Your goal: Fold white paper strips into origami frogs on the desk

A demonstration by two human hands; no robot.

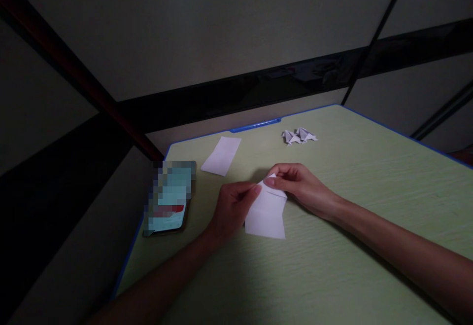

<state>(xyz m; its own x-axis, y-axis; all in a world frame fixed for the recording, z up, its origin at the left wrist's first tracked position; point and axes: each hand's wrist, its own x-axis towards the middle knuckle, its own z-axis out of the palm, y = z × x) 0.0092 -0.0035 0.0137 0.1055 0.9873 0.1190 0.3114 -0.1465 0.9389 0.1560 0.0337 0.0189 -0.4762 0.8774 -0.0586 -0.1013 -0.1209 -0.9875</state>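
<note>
Between my two hands is a white sheet of paper [265, 219], its top end folded over toward a point. My left hand [235, 204] pinches the sheet's upper left edge between thumb and fingers. On the other side, my right hand [295, 183] grips the folded top, its thumb lying on the front and the fingers behind. The lower part of the sheet hangs flat and unfolded toward me. Some of the fingertips are hidden behind the paper.
A second white sheet [221, 156] lies flat beyond my left hand. Two small folded paper figures [298, 136] stand near the back of the light green table [369, 177]. At the left edge rests a phone [172, 197] with its screen lit. Cabinet panels [240, 29] rise behind.
</note>
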